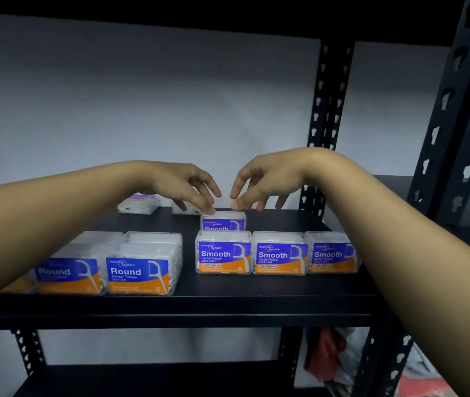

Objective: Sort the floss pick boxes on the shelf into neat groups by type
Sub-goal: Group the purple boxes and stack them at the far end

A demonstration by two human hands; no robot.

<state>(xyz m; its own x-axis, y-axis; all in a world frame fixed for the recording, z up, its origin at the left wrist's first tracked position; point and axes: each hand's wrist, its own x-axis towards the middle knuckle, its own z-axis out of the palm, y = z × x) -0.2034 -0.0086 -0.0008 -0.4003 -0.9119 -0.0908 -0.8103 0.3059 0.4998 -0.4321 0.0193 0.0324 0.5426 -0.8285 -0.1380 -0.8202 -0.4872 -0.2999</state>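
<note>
On the black shelf (228, 299) stand clear floss pick boxes with blue and orange labels. Three "Smooth" boxes (278, 253) line the front right. A further "Smooth" box (223, 222) stands behind the leftmost one. My left hand (187, 186) and my right hand (262, 181) hover just over its top, fingers loosely spread, fingertips touching or nearly touching its upper corners. "Round" boxes (139, 270) sit in rows at the front left, partly hidden by my left forearm. Two loose boxes (139, 203) lie at the back left.
Black perforated uprights (325, 124) rise at the back right and a thicker one (451, 110) at the front right. A white wall stands behind the shelf. Below the shelf on the right lies red and grey cloth (331, 356).
</note>
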